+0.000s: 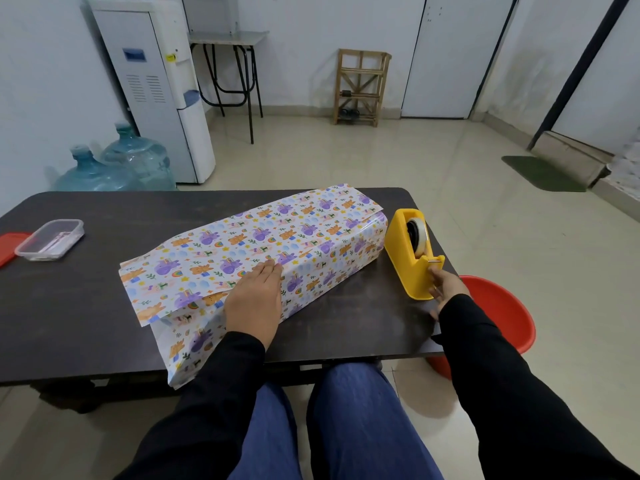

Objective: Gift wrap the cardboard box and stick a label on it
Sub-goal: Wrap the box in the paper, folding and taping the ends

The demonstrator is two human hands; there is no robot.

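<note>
The cardboard box [332, 258] lies on its long side in the middle of the dark table [86, 306], its long axis running on a diagonal from the near left edge to the far right corner. None of the cardboard shows; it is covered by the wrapping paper [194, 261]. The paper is white and glossy, printed with purple animals, orange bears, rainbows, stars and blue clouds. Its top flap lies loose and overhangs the box on the left, and at both ends the paper sticks out past the box as open, unfolded tubes, the near one reaching the table's front edge. The left hand [254, 299] rests flat on top near the near end, fingers straight and together, pressing the flap down along the right-hand top edge. Just beside the box's far right end stands a yellow tape dispenser [407, 258] holding a tape roll [419, 237]. The right hand [446, 285] is at its near, cutter end, fingers curled against it; whether it pinches tape I cannot tell. Well apart on the left sit a clear plastic container [50, 239] and a red lid [8, 245]. A red bucket [502, 313] stands on the floor by the right corner. Beyond are water bottles [138, 157], a water dispenser [156, 81] and a wooden rack [362, 86].
</note>
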